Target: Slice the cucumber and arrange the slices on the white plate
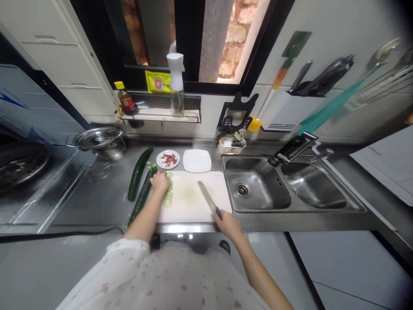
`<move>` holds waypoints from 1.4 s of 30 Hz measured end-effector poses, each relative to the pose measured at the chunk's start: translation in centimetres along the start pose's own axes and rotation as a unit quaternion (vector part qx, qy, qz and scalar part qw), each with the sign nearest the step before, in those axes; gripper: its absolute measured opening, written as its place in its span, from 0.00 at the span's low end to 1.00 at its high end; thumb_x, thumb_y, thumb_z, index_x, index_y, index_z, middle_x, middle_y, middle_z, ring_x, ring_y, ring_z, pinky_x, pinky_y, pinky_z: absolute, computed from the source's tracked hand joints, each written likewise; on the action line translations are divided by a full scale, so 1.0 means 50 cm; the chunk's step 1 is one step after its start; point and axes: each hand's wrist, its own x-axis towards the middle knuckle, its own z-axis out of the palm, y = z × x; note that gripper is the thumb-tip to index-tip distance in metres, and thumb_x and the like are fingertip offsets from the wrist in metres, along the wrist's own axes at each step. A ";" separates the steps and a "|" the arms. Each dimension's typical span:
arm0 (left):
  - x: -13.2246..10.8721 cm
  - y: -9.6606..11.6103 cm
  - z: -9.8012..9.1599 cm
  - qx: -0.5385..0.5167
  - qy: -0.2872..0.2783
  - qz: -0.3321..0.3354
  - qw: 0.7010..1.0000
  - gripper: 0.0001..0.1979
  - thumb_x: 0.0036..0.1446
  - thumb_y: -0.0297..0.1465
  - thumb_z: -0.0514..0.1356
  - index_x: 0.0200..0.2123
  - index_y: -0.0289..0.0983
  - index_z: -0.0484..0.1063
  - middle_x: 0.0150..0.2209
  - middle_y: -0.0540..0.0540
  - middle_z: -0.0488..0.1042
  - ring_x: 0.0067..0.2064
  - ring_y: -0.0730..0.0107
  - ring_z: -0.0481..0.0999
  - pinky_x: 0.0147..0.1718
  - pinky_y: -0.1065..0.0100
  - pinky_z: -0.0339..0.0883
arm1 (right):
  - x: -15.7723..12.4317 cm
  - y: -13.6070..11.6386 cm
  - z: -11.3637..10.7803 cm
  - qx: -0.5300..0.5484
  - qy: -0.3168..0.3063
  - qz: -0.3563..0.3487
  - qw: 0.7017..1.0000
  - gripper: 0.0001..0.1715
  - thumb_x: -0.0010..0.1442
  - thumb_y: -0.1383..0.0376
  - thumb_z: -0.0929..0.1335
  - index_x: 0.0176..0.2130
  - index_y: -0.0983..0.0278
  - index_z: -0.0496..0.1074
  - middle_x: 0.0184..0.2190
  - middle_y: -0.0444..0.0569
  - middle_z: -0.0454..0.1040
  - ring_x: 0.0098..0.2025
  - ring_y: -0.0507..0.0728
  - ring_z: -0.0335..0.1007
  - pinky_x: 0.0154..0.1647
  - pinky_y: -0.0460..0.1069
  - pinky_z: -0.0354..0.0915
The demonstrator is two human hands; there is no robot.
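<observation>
Right of the frame's centre, the right hand (228, 223) is holding the knife (207, 195), its grip wrapping around the dark handle while the blade is slanting toward the upper left over the white cutting board (193, 215). Left of centre, the left hand (160, 181) is bending its fingers downward just beside a row of cucumber slices (168, 199); whether its grip is holding anything, I cannot tell. Farther left, a long cucumber (140, 175) and a second cucumber (141, 199) are lying on the steel tabletop (93, 206). Above the board, a round plate (159, 161) is carrying red pieces (169, 159), near a white square plate (197, 160).
</observation>
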 end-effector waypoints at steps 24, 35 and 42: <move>-0.028 0.095 0.015 -0.081 -0.191 0.293 0.933 0.09 0.51 0.26 0.59 0.32 0.43 0.79 0.38 0.46 0.79 0.47 0.60 0.73 0.50 0.64 0.61 | 0.014 0.012 0.010 -0.001 -0.002 0.008 1.000 0.24 0.68 0.53 0.58 0.49 0.66 0.73 0.44 0.58 0.78 0.49 0.60 0.73 0.40 0.47 0.60; -0.070 0.105 0.021 -0.063 -0.138 0.297 0.943 0.14 0.58 0.27 0.54 0.44 0.42 0.76 0.46 0.42 0.73 0.52 0.57 0.68 0.53 0.59 0.56 | 0.013 0.015 0.013 0.009 0.002 0.004 1.000 0.25 0.68 0.53 0.58 0.49 0.66 0.72 0.44 0.59 0.78 0.50 0.61 0.73 0.41 0.47 0.60; -0.059 0.077 0.035 -0.025 -0.107 0.202 0.973 0.08 0.57 0.33 0.57 0.37 0.41 0.76 0.44 0.42 0.74 0.49 0.57 0.69 0.47 0.61 0.60 | -0.006 -0.003 0.008 -0.011 -0.006 -0.006 1.000 0.24 0.67 0.52 0.58 0.49 0.64 0.72 0.44 0.57 0.78 0.49 0.61 0.73 0.41 0.48 0.60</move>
